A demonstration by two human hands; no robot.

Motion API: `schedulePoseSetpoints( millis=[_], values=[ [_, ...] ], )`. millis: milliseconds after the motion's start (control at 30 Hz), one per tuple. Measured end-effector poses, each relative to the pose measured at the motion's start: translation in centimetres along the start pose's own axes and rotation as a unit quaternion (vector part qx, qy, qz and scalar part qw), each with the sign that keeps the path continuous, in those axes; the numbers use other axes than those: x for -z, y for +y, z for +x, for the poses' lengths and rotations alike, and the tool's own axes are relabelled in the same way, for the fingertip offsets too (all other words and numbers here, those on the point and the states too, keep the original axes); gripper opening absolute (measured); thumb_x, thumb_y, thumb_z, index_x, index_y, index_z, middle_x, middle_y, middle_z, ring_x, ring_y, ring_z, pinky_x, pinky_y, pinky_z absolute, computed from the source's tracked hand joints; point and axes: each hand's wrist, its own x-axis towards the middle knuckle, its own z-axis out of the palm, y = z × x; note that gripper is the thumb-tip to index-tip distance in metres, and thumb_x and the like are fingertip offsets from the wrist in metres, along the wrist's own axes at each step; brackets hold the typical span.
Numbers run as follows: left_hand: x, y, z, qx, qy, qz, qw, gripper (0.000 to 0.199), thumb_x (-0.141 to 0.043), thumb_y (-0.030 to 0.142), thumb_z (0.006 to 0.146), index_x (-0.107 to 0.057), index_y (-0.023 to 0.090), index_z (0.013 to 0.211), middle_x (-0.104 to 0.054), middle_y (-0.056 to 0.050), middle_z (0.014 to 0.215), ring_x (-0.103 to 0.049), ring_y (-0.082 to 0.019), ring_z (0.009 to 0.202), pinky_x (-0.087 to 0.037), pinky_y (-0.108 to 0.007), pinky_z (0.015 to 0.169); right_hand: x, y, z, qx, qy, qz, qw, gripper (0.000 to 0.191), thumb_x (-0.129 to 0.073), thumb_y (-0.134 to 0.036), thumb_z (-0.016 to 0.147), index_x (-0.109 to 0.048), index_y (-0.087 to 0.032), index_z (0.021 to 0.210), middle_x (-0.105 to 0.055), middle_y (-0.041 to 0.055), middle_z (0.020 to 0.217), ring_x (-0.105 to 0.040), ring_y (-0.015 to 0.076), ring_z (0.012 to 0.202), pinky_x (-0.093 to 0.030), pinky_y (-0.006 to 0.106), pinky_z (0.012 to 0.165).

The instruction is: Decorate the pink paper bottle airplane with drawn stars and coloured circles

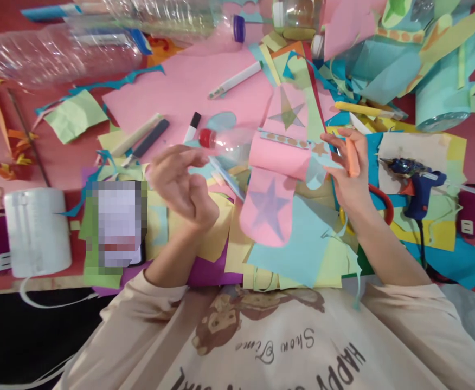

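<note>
A clear bottle with a red cap (207, 138) lies on its side, wrapped in pink paper (278, 157) with a dotted light-blue strip. Pink flaps with a purple star (270, 205) and a greenish star (288, 110) extend from it. My right hand (349, 162) grips the light-blue rounded piece (318, 168) at the bottle's end; an orange stick (352, 157) is tucked between its fingers. Left of the bottle, my left hand (184, 187) is raised, slightly blurred, its fingers curled and its thumb apart from them, with nothing visible between.
A blue glue gun (422, 189) rests at right, beside red-handled scissors (384, 205). A phone (119, 222) and white case (38, 232) are at left. Plastic bottles (62, 54) line the back left; a light-blue cylinder (441, 103) stands back right. Markers (235, 80) and paper scraps surround my hands.
</note>
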Motion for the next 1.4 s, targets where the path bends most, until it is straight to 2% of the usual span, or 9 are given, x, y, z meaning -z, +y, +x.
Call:
schedulePoseSetpoints(
  millis=[167, 300, 433, 633, 867, 1000, 1100, 1300, 1400],
  values=[
    [0.2, 1.4, 0.6, 0.027, 0.042, 0.060, 0.997, 0.038, -0.052, 0.028, 0.089, -0.054, 0.030, 0.126, -0.064, -0.005, 0.123, -0.059, -0.024, 0.118, -0.045, -0.048, 0.102, -0.2, 0.5, 0.0, -0.022, -0.056, 0.048, 0.997, 0.056, -0.077, -0.045, 0.070, -0.047, -0.035, 0.116, -0.061, 0.0043, 0.124, -0.050, 0.0251, 0.131, -0.056, 0.046, 0.092],
    [-0.2, 2.0, 1.2, -0.077, 0.144, 0.133, 0.978, 0.040, -0.053, 0.015, 0.085, -0.058, 0.031, 0.122, -0.068, -0.003, 0.117, -0.062, -0.020, 0.113, -0.048, -0.040, 0.098, -0.7, 0.2, -0.4, -0.033, -0.099, 0.068, 0.992, 0.060, -0.077, -0.046, 0.070, -0.045, -0.033, 0.119, -0.061, 0.0041, 0.128, -0.050, 0.0230, 0.131, -0.051, 0.047, 0.100],
    [-0.6, 2.2, 1.7, -0.096, 0.107, 0.161, 0.976, 0.037, -0.058, 0.015, 0.084, -0.061, 0.032, 0.118, -0.071, -0.001, 0.111, -0.067, -0.019, 0.104, -0.054, -0.036, 0.088, -1.0, -0.5, -0.5, -0.037, -0.110, 0.092, 0.989, 0.060, -0.078, -0.040, 0.070, -0.045, -0.032, 0.119, -0.059, 0.0048, 0.129, -0.055, 0.0221, 0.125, -0.044, 0.049, 0.108],
    [-0.5, 2.4, 1.8, -0.089, 0.101, 0.191, 0.972, 0.038, -0.058, 0.016, 0.084, -0.061, 0.034, 0.117, -0.072, 0.002, 0.109, -0.068, -0.019, 0.099, -0.056, -0.036, 0.085, -1.8, -0.8, -0.3, -0.041, -0.087, 0.075, 0.993, 0.051, -0.074, -0.038, 0.075, -0.043, -0.034, 0.116, -0.065, -0.0004, 0.112, -0.064, 0.0189, 0.105, -0.053, 0.042, 0.094],
    [-0.6, 2.5, 2.1, -0.100, 0.111, 0.193, 0.970, 0.032, -0.060, 0.014, 0.082, -0.064, 0.028, 0.111, -0.073, -0.001, 0.105, -0.068, -0.019, 0.098, -0.054, -0.035, 0.085, -1.8, -0.8, -0.1, -0.079, -0.082, 0.046, 0.992, 0.049, -0.068, -0.037, 0.078, -0.041, -0.034, 0.119, -0.062, 0.0015, 0.119, -0.058, 0.0223, 0.120, -0.051, 0.048, 0.099],
    [-0.4, 2.5, 2.2, -0.111, 0.133, 0.204, 0.963, 0.031, -0.060, 0.011, 0.078, -0.065, 0.022, 0.106, -0.073, -0.003, 0.099, -0.069, -0.019, 0.093, -0.054, -0.034, 0.081, -2.2, -0.6, 0.0, -0.084, -0.082, 0.055, 0.992, 0.052, -0.071, -0.044, 0.075, -0.042, -0.033, 0.116, -0.065, 0.0018, 0.117, -0.063, 0.0221, 0.113, -0.053, 0.047, 0.097],
    [0.0, 2.6, 2.1, -0.075, 0.140, 0.176, 0.972, 0.027, -0.059, 0.014, 0.078, -0.065, 0.023, 0.103, -0.073, -0.003, 0.098, -0.070, -0.021, 0.090, -0.056, -0.037, 0.078, -2.6, -0.5, -0.1, -0.085, -0.084, 0.070, 0.990, 0.056, -0.075, -0.047, 0.071, -0.043, -0.032, 0.114, -0.067, 0.0011, 0.113, -0.065, 0.0214, 0.108, -0.054, 0.046, 0.096],
    [0.7, 3.1, 2.2, -0.089, 0.046, 0.188, 0.977, 0.027, -0.058, 0.016, 0.083, -0.063, 0.023, 0.109, -0.072, -0.002, 0.109, -0.068, -0.021, 0.102, -0.057, -0.036, 0.085, -2.9, -1.0, 0.0, -0.112, -0.088, 0.075, 0.987, 0.053, -0.075, -0.041, 0.072, -0.043, -0.031, 0.114, -0.067, 0.0007, 0.112, -0.064, 0.0205, 0.109, -0.053, 0.044, 0.097],
    [0.9, 3.1, 2.5, -0.104, 0.042, 0.192, 0.975, 0.028, -0.059, 0.015, 0.083, -0.063, 0.020, 0.110, -0.072, -0.004, 0.108, -0.068, -0.021, 0.102, -0.057, -0.034, 0.084, -3.1, -1.2, 0.2, -0.149, -0.094, 0.082, 0.981, 0.050, -0.071, -0.034, 0.075, -0.042, -0.032, 0.116, -0.065, 0.0010, 0.113, -0.062, 0.0204, 0.113, -0.054, 0.043, 0.095]
  ],
)
